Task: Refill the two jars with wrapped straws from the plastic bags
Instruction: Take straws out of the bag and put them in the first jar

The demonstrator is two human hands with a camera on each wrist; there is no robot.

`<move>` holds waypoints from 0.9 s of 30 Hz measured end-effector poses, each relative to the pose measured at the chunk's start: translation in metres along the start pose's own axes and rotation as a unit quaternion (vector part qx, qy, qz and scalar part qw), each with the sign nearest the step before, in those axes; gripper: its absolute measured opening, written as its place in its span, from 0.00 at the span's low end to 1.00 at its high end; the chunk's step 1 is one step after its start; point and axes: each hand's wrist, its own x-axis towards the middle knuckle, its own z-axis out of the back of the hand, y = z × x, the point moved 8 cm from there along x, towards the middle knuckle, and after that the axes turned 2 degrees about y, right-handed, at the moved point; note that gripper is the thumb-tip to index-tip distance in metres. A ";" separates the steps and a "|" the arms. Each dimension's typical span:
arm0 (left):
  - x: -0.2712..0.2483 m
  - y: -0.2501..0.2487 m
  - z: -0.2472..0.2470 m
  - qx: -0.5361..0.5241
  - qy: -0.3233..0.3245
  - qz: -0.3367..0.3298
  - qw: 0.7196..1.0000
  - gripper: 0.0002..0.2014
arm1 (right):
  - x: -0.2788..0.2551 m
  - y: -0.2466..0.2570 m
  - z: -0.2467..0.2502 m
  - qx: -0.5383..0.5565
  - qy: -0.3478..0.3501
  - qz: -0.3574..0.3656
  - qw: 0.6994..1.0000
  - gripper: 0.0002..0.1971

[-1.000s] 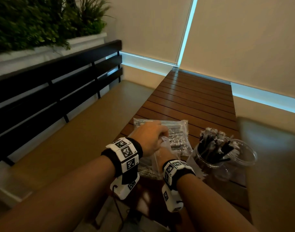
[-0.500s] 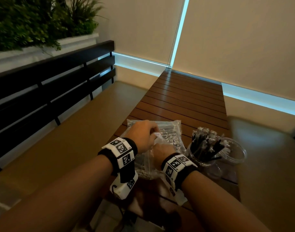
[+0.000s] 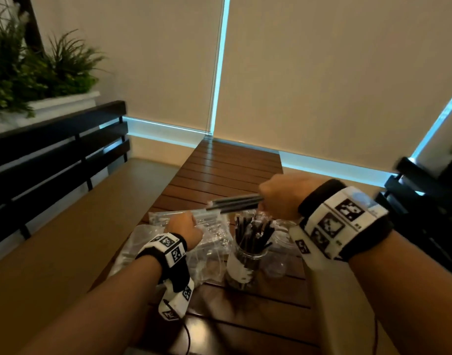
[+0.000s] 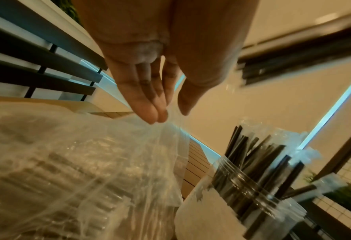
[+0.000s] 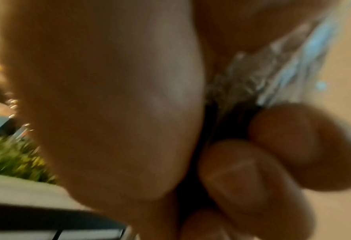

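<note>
My right hand (image 3: 278, 196) grips a bundle of black wrapped straws (image 3: 232, 203) and holds it level in the air, above the jars. In the right wrist view the fingers (image 5: 242, 170) curl round the straws' clear wrappers (image 5: 242, 87). Below stands a glass jar (image 3: 245, 260) with several black straws upright in it. A second clear jar (image 3: 281, 239) stands just right of it, partly hidden by my wrist. My left hand (image 3: 185, 230) rests low on a clear plastic bag (image 3: 214, 234). Its fingertips (image 4: 154, 116) and thumb pinch the bag's film (image 4: 108, 162).
The things lie at the near end of a dark slatted wooden table (image 3: 227, 172). Another crumpled plastic bag (image 3: 132, 242) lies left of my left hand. A black slatted bench back (image 3: 58, 155) and plants run along the left; blinds close off the far side.
My right hand has come out of the bag with a bundle of straws and risen up and to the right, over the jars. The left hand stays on the bag.
</note>
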 end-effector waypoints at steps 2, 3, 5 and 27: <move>-0.007 -0.019 0.004 0.009 0.021 -0.039 0.999 0.13 | -0.010 -0.014 0.019 0.047 -0.091 -0.010 0.995 0.10; -0.013 -0.034 0.007 -0.022 0.037 -0.068 0.997 0.17 | -0.011 -0.017 0.023 0.079 -0.148 -0.016 0.986 0.09; -0.030 -0.073 0.019 -0.144 0.081 -0.139 0.976 0.18 | -0.006 -0.010 0.017 0.155 -0.228 -0.011 0.961 0.07; -0.041 -0.078 0.051 0.025 -0.060 -0.143 0.988 0.21 | 0.014 -0.002 0.010 0.449 -0.437 0.052 0.778 0.19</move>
